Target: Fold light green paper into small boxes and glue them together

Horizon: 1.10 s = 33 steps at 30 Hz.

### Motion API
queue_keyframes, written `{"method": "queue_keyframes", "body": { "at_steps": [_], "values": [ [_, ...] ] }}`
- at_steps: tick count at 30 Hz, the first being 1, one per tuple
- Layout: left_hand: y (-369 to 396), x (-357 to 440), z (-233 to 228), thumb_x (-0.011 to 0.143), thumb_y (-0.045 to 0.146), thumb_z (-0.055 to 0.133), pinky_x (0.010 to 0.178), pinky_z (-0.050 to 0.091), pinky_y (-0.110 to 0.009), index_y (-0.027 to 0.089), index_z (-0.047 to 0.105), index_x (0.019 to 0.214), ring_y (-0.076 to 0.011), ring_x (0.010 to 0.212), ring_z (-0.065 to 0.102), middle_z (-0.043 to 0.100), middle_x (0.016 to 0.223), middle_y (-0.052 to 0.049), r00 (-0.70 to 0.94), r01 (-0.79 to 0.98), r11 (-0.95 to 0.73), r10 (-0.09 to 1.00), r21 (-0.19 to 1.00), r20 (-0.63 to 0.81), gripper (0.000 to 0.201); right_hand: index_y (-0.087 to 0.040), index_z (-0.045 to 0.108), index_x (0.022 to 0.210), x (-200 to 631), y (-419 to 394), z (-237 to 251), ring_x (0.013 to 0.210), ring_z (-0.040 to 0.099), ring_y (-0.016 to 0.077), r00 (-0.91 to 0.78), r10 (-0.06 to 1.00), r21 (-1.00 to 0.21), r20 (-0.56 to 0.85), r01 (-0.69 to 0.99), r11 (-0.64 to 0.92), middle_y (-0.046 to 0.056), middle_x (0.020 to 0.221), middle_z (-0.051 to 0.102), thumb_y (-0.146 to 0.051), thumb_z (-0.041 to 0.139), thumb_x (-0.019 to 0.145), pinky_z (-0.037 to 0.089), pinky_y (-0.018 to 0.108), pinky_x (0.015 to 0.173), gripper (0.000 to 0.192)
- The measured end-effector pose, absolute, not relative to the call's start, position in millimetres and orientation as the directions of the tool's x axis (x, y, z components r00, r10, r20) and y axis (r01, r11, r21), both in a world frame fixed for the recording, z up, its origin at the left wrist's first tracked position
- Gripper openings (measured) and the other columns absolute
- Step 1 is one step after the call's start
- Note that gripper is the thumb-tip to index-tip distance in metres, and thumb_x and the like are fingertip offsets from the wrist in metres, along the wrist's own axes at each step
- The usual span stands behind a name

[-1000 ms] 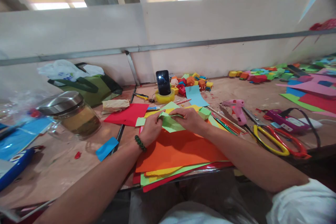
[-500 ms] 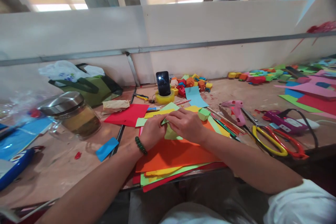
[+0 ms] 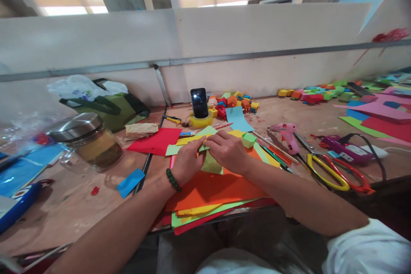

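Since the earlier frame your hands have drawn closer together and the green piece has folded down smaller between them; the workbench (image 3: 289, 115) carries everything, and the stack of coloured sheets (image 3: 212, 192) lies at its near edge with the orange sheet on top; the lidded glass jar (image 3: 88, 139) stands toward the left edge; the scissors (image 3: 334, 171) and pink glue gun (image 3: 287, 133) lie to the right; your left hand (image 3: 188, 160) pinches the folded green paper (image 3: 212, 165) at its left side; your right hand (image 3: 227, 150) presses down on it from above, fingers bent over the fold; the paper rests on the orange sheet; if your pressing fingers slide, I judge the crease could run crooked, since the loose stack beneath may shift.
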<state>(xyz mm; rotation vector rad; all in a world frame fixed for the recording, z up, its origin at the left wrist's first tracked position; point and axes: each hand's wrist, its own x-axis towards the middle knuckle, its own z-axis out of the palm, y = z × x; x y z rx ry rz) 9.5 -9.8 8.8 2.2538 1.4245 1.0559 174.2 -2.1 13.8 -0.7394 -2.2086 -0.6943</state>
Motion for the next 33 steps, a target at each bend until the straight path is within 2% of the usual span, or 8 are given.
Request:
{"method": "queue_keyframes", "body": {
  "at_steps": [4, 8, 11, 14, 18, 22, 27, 33],
  "values": [
    [-10, 13, 8, 0.067, 0.016, 0.057, 0.091, 0.048, -0.036, 0.011, 0.041, 0.139, -0.0236, 0.105, 0.060, 0.064, 0.117, -0.014, 0.306, 0.306, -0.457, 0.878, 0.835, 0.368, 0.074, -0.017, 0.062, 0.075, 177, -2, 16, 0.075, 0.054, 0.0184, -0.592, 0.223, 0.300, 0.774, 0.654, 0.694, 0.004, 0.076, 0.067, -0.011, 0.048, 0.090, 0.042, 0.030, 0.069, 0.021],
    [-13, 15, 8, 0.064, 0.018, 0.053, 0.102, 0.041, -0.037, 0.016, 0.035, 0.144, -0.0251, 0.125, 0.049, 0.050, 0.140, -0.010, 0.355, 0.092, -0.367, 0.881, 0.926, 0.313, 0.081, -0.019, 0.064, 0.085, 178, -2, 19, 0.078, 0.055, 0.0176, -0.582, 0.213, 0.296, 0.785, 0.654, 0.697, 0.003, 0.082, 0.069, -0.012, 0.044, 0.092, 0.043, 0.029, 0.074, 0.022],
    [-16, 16, 7, 0.064, 0.017, 0.050, 0.112, 0.030, -0.039, 0.018, 0.036, 0.144, -0.0252, 0.135, 0.037, 0.042, 0.148, -0.007, 0.319, 0.105, -0.356, 0.897, 0.929, 0.307, 0.081, -0.019, 0.065, 0.092, 178, -2, 20, 0.080, 0.055, 0.0183, -0.582, 0.213, 0.304, 0.784, 0.660, 0.687, 0.004, 0.084, 0.069, -0.013, 0.046, 0.093, 0.043, 0.030, 0.076, 0.020],
    [-18, 19, 5, 0.065, 0.017, 0.050, 0.115, 0.023, -0.041, 0.019, 0.038, 0.143, -0.0260, 0.139, 0.031, 0.043, 0.147, -0.005, 0.297, 0.129, -0.327, 0.913, 0.936, 0.279, 0.080, -0.019, 0.066, 0.085, 178, -3, 19, 0.082, 0.055, 0.0187, -0.569, 0.212, 0.299, 0.794, 0.670, 0.679, 0.004, 0.085, 0.069, -0.012, 0.048, 0.092, 0.042, 0.030, 0.077, 0.020],
    [-21, 22, 4, 0.064, 0.017, 0.051, 0.113, 0.027, -0.039, 0.020, 0.038, 0.144, -0.0263, 0.137, 0.033, 0.045, 0.146, -0.004, 0.295, 0.121, -0.267, 0.929, 0.956, 0.222, 0.081, -0.019, 0.065, 0.081, 177, -1, 17, 0.080, 0.054, 0.0186, -0.570, 0.262, 0.286, 0.779, 0.695, 0.660, 0.005, 0.080, 0.068, -0.011, 0.046, 0.093, 0.041, 0.030, 0.075, 0.024],
    [-20, 23, 4, 0.064, 0.016, 0.051, 0.114, 0.025, -0.040, 0.020, 0.039, 0.144, -0.0261, 0.134, 0.037, 0.046, 0.145, -0.005, 0.267, 0.132, -0.248, 0.941, 0.960, 0.207, 0.080, -0.018, 0.065, 0.078, 177, 1, 15, 0.079, 0.053, 0.0188, -0.561, 0.252, 0.288, 0.789, 0.699, 0.655, 0.004, 0.078, 0.067, -0.012, 0.048, 0.092, 0.039, 0.030, 0.074, 0.023],
    [-17, 20, 4, 0.068, 0.015, 0.048, 0.115, 0.025, -0.039, 0.019, 0.038, 0.144, -0.0251, 0.137, 0.033, 0.046, 0.145, -0.005, 0.268, 0.181, -0.258, 0.941, 0.949, 0.204, 0.077, -0.018, 0.066, 0.086, 176, 0, 15, 0.081, 0.052, 0.0190, -0.594, 0.292, 0.286, 0.749, 0.689, 0.666, 0.005, 0.079, 0.067, -0.014, 0.048, 0.092, 0.038, 0.031, 0.073, 0.020],
    [-17, 21, 1, 0.063, 0.014, 0.051, 0.113, 0.030, -0.039, 0.017, 0.040, 0.142, -0.0267, 0.136, 0.035, 0.043, 0.147, -0.007, 0.284, 0.211, -0.238, 0.943, 0.948, 0.173, 0.080, -0.017, 0.063, 0.070, 175, 4, 9, 0.072, 0.049, 0.0180, -0.593, 0.280, 0.329, 0.755, 0.712, 0.620, 0.003, 0.068, 0.063, -0.009, 0.051, 0.087, 0.035, 0.030, 0.066, 0.023]
  ]
}}
